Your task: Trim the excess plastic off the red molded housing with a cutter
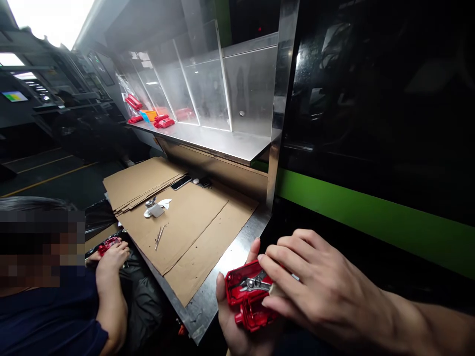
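Left hand (pixel 237 316) cups a red plastic part (pixel 249 296) from below, palm up, fingers curled round its near edge; right hand (pixel 311 282) lies over the part's right side, fingers spread and pressing on top, so both hands are closed on the one part, held in the air just off the corner of the steel bench (pixel 208 301). The part is glossy moulded plastic, boxy, with an open recess in which a small bright metal piece (pixel 254 284) sits. Risk, as a judgement: the metal piece looks loose in its recess; a tilt of the left palm could let it slide out, and with the part held off the bench it would fall to the dark floor. The right fingers hide part of the recess, so seating cannot be checked. Left to right beyond: a co-worker's hand (pixel 111 254) holds a similar red part (pixel 107 244); matte brown cardboard sheets (pixel 185 227) cover the bench, carrying thin metal tweezers (pixel 160 236); more red parts (pixel 163 121) lie on a brushed steel shelf (pixel 222 143) with clear dividers.
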Demonstrator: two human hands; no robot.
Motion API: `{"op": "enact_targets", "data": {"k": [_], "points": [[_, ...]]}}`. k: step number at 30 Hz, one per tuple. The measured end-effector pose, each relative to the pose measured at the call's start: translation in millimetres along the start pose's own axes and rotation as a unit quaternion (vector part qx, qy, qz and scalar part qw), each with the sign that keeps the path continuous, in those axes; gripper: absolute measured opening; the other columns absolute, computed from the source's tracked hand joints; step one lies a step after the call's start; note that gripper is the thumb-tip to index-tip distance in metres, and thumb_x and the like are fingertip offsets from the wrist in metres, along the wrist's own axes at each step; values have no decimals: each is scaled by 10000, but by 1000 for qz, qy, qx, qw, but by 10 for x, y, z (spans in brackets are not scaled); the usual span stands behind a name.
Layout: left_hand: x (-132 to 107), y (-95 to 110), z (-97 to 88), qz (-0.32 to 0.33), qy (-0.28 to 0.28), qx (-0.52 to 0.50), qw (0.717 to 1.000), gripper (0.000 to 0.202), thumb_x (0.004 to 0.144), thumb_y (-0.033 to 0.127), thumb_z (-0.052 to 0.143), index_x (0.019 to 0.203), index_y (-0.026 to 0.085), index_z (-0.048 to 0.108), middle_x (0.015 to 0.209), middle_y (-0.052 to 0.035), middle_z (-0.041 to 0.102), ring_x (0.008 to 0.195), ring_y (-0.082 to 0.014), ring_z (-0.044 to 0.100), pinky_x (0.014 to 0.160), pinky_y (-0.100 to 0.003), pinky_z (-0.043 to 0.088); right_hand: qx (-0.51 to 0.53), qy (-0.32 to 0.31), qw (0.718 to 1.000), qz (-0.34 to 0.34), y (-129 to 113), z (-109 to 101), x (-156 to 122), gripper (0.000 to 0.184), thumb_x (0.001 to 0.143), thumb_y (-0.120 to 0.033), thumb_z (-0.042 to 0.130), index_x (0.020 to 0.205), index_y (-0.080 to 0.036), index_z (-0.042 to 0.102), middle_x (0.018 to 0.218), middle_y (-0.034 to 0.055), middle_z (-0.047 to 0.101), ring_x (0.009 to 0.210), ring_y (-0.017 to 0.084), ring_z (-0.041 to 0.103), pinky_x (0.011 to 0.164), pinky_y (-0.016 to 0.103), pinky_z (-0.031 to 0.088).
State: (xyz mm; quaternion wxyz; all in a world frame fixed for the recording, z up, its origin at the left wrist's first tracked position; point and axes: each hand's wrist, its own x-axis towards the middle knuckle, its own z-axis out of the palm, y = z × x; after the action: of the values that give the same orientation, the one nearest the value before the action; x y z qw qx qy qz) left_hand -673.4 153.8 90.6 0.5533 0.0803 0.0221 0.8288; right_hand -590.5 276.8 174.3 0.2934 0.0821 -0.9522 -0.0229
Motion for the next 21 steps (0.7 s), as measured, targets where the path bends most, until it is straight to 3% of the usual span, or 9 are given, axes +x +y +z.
{"op": "enact_targets", "data": {"k": [3, 5, 10, 15, 21], "points": [[1, -16, 55, 9, 5, -37, 999, 492, 956, 585, 525, 1121, 196, 777, 1129, -65, 757, 1213, -214, 641, 1022, -219, 499, -23, -14, 1000, -8, -22, 36, 46, 363, 985, -376, 568, 1107, -56, 690, 1018, 107, 690, 910, 239, 581, 834, 432, 414], [0, -33, 92, 15, 18, -65, 998, 449, 949, 541, 566, 1079, 174, 788, 1059, -50, 776, 1140, -195, 680, 1003, -184, 506, -26, -19, 999, -13, -35, 44, 71, 342, 991, -366, 556, 1076, -66, 697, 1008, 105, 691, 905, 241, 581, 820, 431, 407], [-4, -41, 160, 14, 7, -127, 992, 397, 966, 471, 580, 1071, 141, 775, 1078, -68, 774, 1087, -184, 705, 1016, -237, 530, -22, -33, 999, -23, -61, 63, 119, 301, 1002, -321, 520, 1019, -82, 703, 1045, 118, 701, 902, 250, 574, 812, 440, 386], [-9, -12, 166, 1, 31, -146, 989, 377, 941, 419, 662, 1044, 71, 760, 1055, -112, 775, 1024, -178, 721, 958, -214, 552, -16, -25, 999, -26, -70, 71, 136, 289, 1004, -296, 508, 957, -94, 708, 1035, 120, 707, 912, 251, 583, 807, 438, 379], [5, 0, 160, -4, 7, -127, 992, 326, 951, 423, 658, 1051, 133, 770, 1064, -74, 775, 1104, -168, 693, 1028, -222, 519, -12, -31, 999, -26, -65, 86, 132, 302, 1004, -318, 510, 990, -88, 706, 1050, 118, 700, 911, 253, 577, 815, 437, 380]]}}
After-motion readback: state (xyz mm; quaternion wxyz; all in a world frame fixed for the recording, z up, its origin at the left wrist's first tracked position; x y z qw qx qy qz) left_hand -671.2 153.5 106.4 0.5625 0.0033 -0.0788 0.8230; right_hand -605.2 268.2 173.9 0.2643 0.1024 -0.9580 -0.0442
